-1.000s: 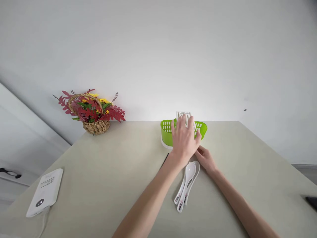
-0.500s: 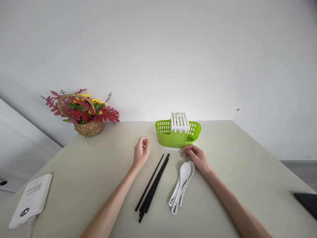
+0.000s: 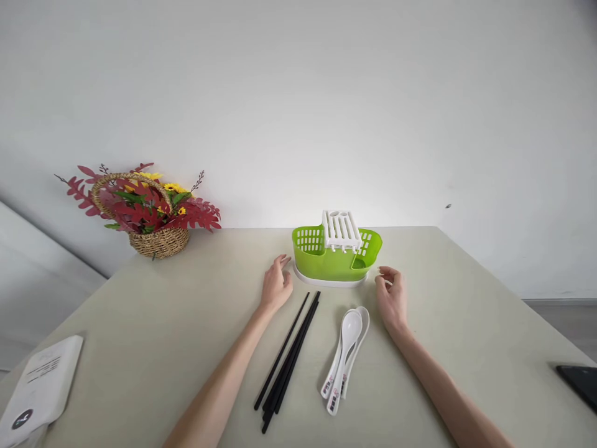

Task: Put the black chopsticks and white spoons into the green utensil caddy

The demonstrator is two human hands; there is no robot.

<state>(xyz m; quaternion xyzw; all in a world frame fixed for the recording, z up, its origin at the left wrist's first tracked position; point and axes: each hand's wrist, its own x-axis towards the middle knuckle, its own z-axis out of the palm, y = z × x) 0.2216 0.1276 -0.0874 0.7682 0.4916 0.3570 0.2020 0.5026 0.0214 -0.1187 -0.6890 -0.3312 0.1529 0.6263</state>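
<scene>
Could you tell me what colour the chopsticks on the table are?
Black; the chopsticks show plainly in the head view.

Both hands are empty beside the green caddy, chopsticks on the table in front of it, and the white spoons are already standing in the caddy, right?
Not quite. The head view shows the spoons lying on the table, beside the chopsticks, not in the caddy. The rest holds: left hand and right hand are empty, either side of the caddy.

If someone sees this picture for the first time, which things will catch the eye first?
First, the bright green holder with its white insert, at the table's far edge, between the left hand and right hand. Then the red-leaved flower basket far left, and the black chopsticks beside the white spoons.
</scene>
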